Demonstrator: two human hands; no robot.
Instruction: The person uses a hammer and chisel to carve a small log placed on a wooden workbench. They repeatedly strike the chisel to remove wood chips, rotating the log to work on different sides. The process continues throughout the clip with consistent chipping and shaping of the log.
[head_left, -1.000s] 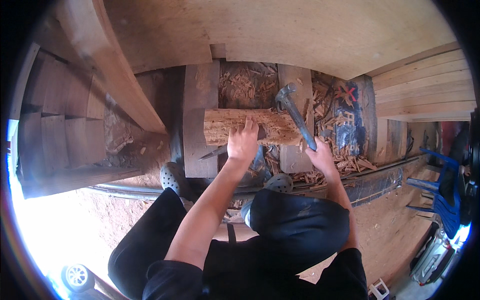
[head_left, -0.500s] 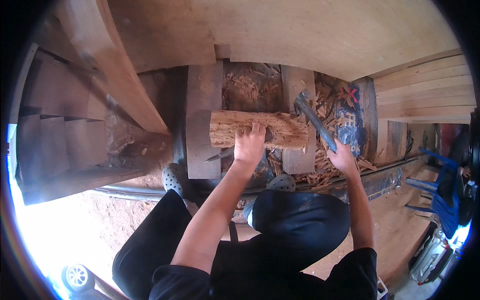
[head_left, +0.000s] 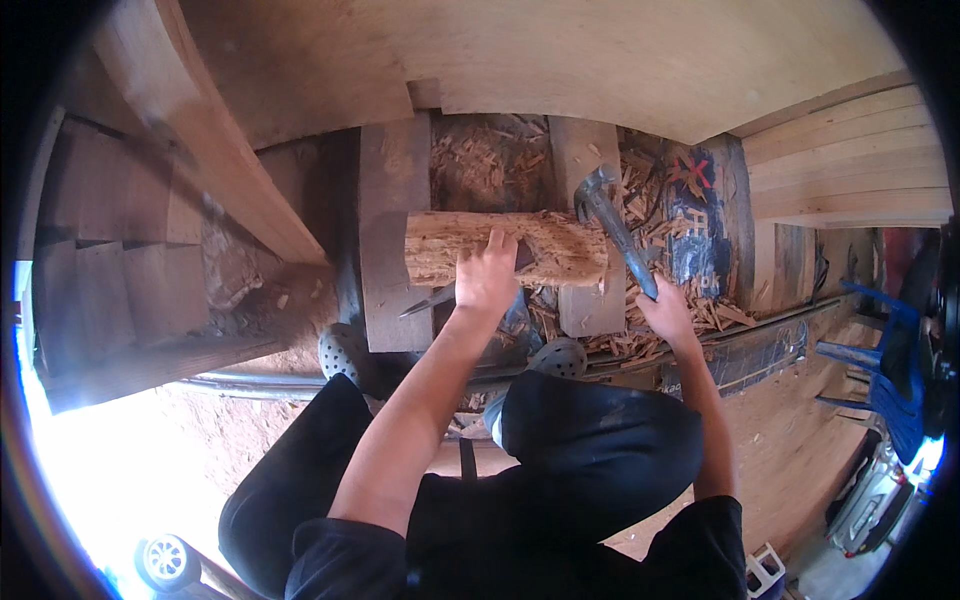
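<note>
A rough, splintered log (head_left: 440, 245) lies crosswise over two wooden planks. My left hand (head_left: 487, 278) is closed at the log's front side, fingers bent over its top. From beneath it a pointed metal tool (head_left: 430, 301) sticks out toward the lower left, and a dark part shows on the hand's other side, seemingly the same tool. The grip itself is hidden by the back of the hand. My right hand (head_left: 668, 312) is wrapped round the lower end of a hammer (head_left: 622, 235). The hammer's metal head is above the log's right end, apparently without touching it.
Wood chips (head_left: 655, 325) are scattered around the planks (head_left: 390, 180). A large wooden panel (head_left: 600, 70) bounds the far side, with a slanted beam (head_left: 215, 140) at left and stacked boards (head_left: 850, 170) at right. A blue chair (head_left: 890, 370) stands further right.
The whole view has shifted slightly, moving the scene up and left in the picture. Both hands, the hammer and the log keep nearly the same places relative to each other.
</note>
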